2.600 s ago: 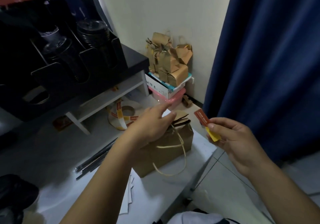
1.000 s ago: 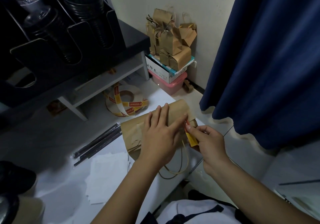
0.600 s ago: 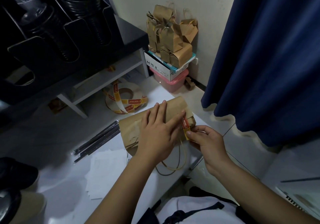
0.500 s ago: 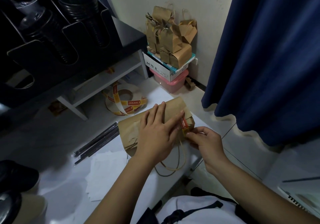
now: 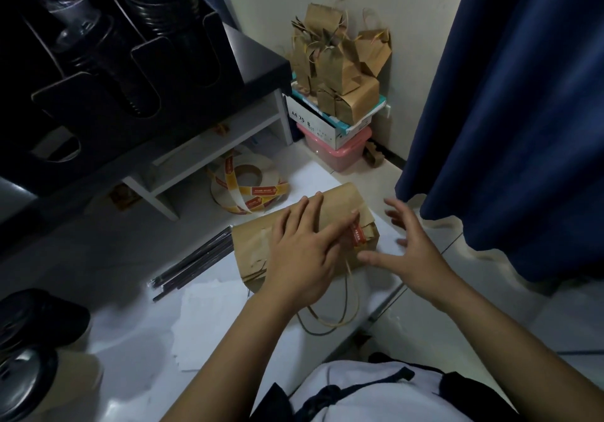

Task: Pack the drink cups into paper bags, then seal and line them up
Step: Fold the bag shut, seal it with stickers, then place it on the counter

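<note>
A brown paper bag [image 5: 340, 201] lies on its side near the right edge of the white table [image 5: 140, 349]. My left hand [image 5: 304, 251] presses flat on it with straight fingers. A red sticker [image 5: 359, 235] sits across the folded mouth of the bag. My right hand [image 5: 413, 251] hovers just right of the bag with fingers spread, holding nothing. The bag's cord handles [image 5: 330, 310] loop toward me. Two lidded cups [image 5: 29, 353] stand at the table's near left corner.
A roll of red and yellow stickers [image 5: 248, 186] lies behind the bag. Black straws [image 5: 192, 258] and white napkins [image 5: 212, 317] lie to its left. Sealed bags [image 5: 340, 72] are piled on boxes [image 5: 330, 124] by the wall. A blue curtain [image 5: 510, 111] hangs at right.
My right hand stuck the red sticker onto the bag's folded mouth, then let go and drew back with fingers spread. My left hand stayed pressed on the bag.
</note>
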